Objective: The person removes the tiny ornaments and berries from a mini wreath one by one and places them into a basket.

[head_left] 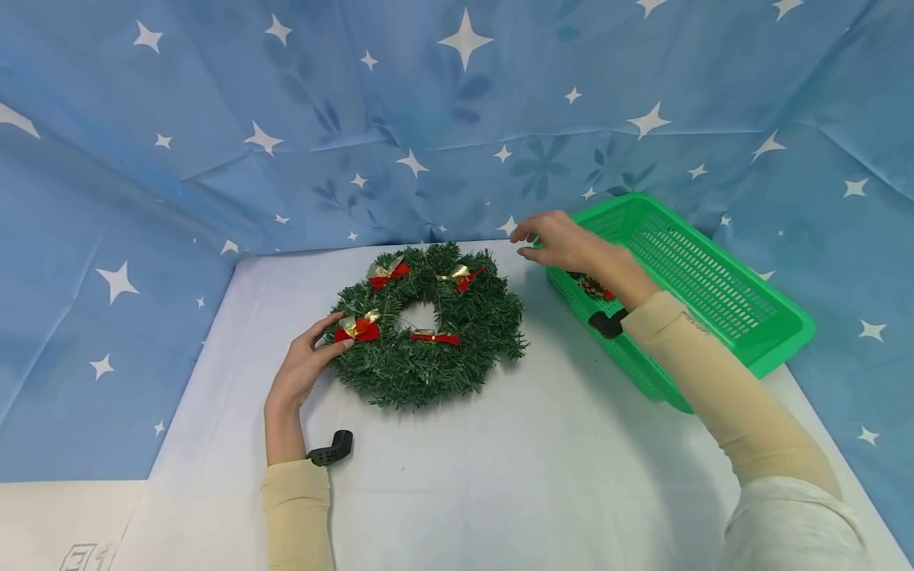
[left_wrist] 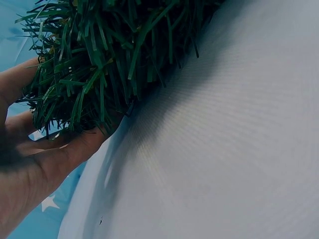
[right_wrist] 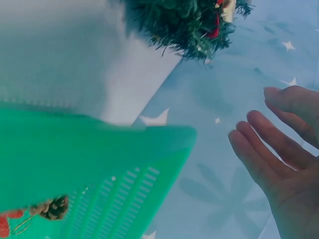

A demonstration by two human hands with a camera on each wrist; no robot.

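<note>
A green artificial wreath lies on the white table, with several red and gold bows on it. My left hand grips its left edge beside a red bow. Close up in the left wrist view, the thumb and fingers of that left hand are round the green needles. To the right of the wreath, my right hand is raised near the basket's left rim. The right wrist view shows this hand with nothing in it, its fingers loosely bent and apart.
A green plastic basket with slotted walls stands at the right of the table. In its left part are pine cones and something red, partly hidden by my right arm. Behind the table hangs a blue cloth with white stars.
</note>
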